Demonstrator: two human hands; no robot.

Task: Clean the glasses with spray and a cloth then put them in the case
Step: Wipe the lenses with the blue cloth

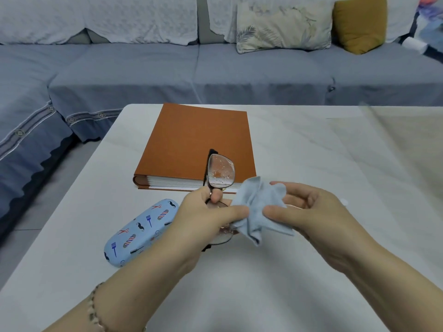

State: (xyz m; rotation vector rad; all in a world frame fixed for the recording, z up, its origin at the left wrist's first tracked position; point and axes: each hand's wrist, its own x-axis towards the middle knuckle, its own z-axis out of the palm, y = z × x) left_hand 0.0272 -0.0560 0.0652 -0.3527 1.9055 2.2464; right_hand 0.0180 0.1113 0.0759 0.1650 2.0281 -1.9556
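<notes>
Gripping the glasses (221, 172) near the bridge, the left hand (203, 216) is holding them on end just above the white table (311, 144), its fingers curling round the dark frame. One lens is standing up clear of the hand and is carrying wet droplets and smears. The other lens is pointing down toward the person and is partly showing below the palm. The right hand (311, 212) is pinching a light blue cloth (259, 207) between thumb and fingers, and the cloth is bunching up and hanging in folds between the two hands. It is lying against the lower lens, and the left thumb is reaching across to touch its edge. How much of that lens the cloth is covering cannot be told, since the hand is hiding part of it. The case (139, 232), pale blue with a print of moustaches, scissors, combs and barber poles, is lying closed on the table just left of the left hand, apart from the glasses. An orange album (201, 140) is lying flat on the table beyond the hands, and the raised lens is showing in front of its near edge. A beaded bracelet (92, 307) is sitting on the left wrist. Behind the table a grey-blue sofa (215, 73) is carrying a leaf-patterned cushion (282, 27) and a mustard cushion (359, 22) side by side.
</notes>
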